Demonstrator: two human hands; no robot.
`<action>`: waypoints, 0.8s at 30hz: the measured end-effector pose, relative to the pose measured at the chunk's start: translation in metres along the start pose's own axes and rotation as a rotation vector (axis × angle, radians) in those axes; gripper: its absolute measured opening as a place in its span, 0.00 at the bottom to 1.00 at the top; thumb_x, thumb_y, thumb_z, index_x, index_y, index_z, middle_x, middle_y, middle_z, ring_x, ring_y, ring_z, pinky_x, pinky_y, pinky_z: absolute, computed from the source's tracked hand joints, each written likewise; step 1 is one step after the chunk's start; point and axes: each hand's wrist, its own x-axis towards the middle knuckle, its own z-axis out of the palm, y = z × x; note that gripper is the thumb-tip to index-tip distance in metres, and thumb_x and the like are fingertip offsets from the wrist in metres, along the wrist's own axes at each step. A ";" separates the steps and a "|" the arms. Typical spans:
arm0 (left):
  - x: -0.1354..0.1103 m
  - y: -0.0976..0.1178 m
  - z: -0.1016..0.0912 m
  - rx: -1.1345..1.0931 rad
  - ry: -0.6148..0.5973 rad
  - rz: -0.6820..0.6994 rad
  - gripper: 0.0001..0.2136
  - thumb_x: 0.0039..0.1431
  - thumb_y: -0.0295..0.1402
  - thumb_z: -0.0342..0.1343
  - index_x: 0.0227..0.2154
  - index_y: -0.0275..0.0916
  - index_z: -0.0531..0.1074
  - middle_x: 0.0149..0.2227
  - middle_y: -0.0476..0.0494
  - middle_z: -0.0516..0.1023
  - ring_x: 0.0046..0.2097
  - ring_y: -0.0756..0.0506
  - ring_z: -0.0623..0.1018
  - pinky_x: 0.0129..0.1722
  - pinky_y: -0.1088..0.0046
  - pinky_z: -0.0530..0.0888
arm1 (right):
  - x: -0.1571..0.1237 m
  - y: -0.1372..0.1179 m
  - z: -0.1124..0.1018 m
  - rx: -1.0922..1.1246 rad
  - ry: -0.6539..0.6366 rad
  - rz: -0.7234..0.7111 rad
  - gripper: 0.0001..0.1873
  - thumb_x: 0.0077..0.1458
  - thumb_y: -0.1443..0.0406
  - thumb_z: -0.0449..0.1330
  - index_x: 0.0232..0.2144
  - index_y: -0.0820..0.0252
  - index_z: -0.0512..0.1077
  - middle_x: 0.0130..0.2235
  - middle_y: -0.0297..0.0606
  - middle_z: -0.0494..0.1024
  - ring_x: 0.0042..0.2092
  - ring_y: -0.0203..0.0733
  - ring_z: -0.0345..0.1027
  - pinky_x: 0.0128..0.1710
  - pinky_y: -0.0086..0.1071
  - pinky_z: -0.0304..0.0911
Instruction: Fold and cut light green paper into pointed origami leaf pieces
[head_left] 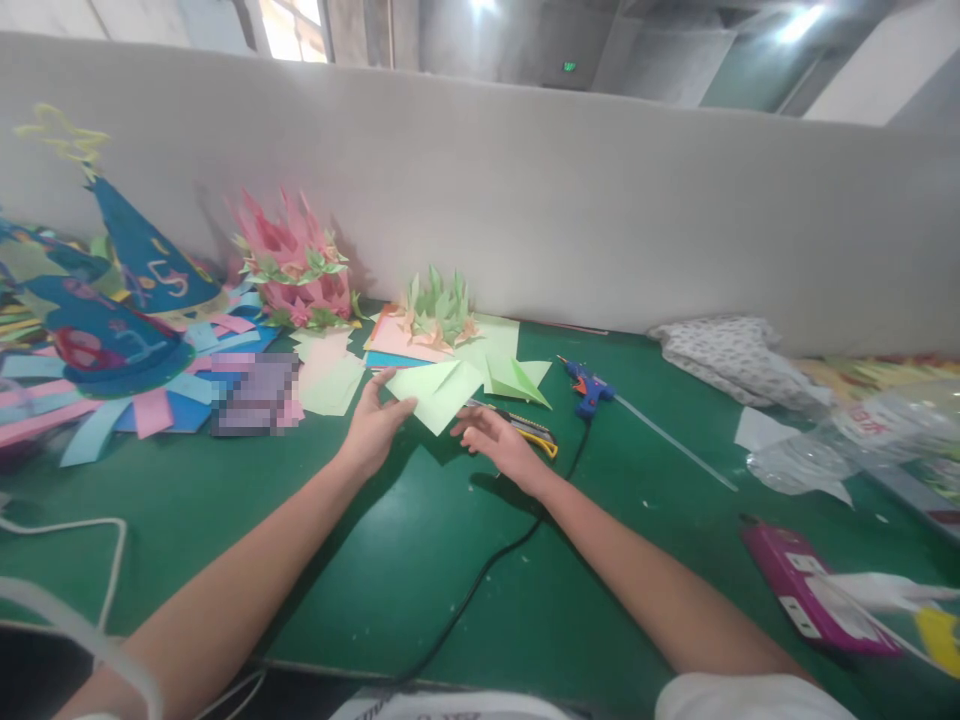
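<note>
The left hand [373, 425] pinches the left corner of a pale green sheet [435, 392], thumb on top, holding it just above the green worktop [420, 560]. The right hand [499, 440] lies by the sheet's lower right edge with its grip loose and its fingers spread. Whether they touch the paper I cannot tell.

The sheet looks very light and thin. It is already creased, so it probably flops unless it is held near a fold, and it would crumple or tear under a hard pinch. Corners and creased edges look like the safest places to hold it, with flat fingertips.

By count there is one held sheet and one folded green piece [514, 380] just right of it. There is also one knife [532, 430] near the right hand, one glue gun [587, 388], two paper flowers [295, 262] [437, 312] and two blue cones [150, 250] [97, 330].
</note>
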 end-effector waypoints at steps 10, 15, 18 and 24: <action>-0.023 -0.018 0.022 0.073 -0.104 0.012 0.22 0.44 0.31 0.62 0.42 0.40 0.58 0.29 0.51 0.72 0.30 0.51 0.73 0.32 0.75 0.70 | -0.006 0.006 0.005 -0.105 0.215 0.037 0.24 0.45 0.61 0.63 0.46 0.58 0.67 0.48 0.41 0.73 0.48 0.45 0.67 0.50 0.42 0.61; -0.014 -0.017 0.013 0.211 -0.040 0.075 0.15 0.47 0.38 0.60 0.37 0.38 0.67 0.30 0.50 0.70 0.31 0.52 0.71 0.31 0.76 0.69 | -0.004 0.005 0.006 -0.159 0.283 -0.001 0.20 0.46 0.61 0.61 0.42 0.61 0.70 0.41 0.42 0.76 0.43 0.46 0.69 0.46 0.42 0.63; -0.007 -0.015 0.007 0.254 -0.041 0.095 0.14 0.45 0.37 0.62 0.34 0.37 0.69 0.32 0.49 0.71 0.32 0.52 0.71 0.32 0.77 0.68 | -0.007 0.001 0.005 -0.302 0.324 -0.181 0.13 0.49 0.62 0.59 0.37 0.61 0.71 0.38 0.43 0.75 0.42 0.46 0.68 0.44 0.41 0.63; -0.006 -0.005 0.009 0.076 -0.159 -0.112 0.19 0.50 0.44 0.57 0.38 0.34 0.70 0.38 0.41 0.75 0.37 0.47 0.75 0.38 0.70 0.71 | -0.017 -0.008 0.003 -0.716 0.166 -0.598 0.14 0.47 0.73 0.54 0.35 0.53 0.73 0.39 0.37 0.73 0.43 0.44 0.64 0.47 0.41 0.58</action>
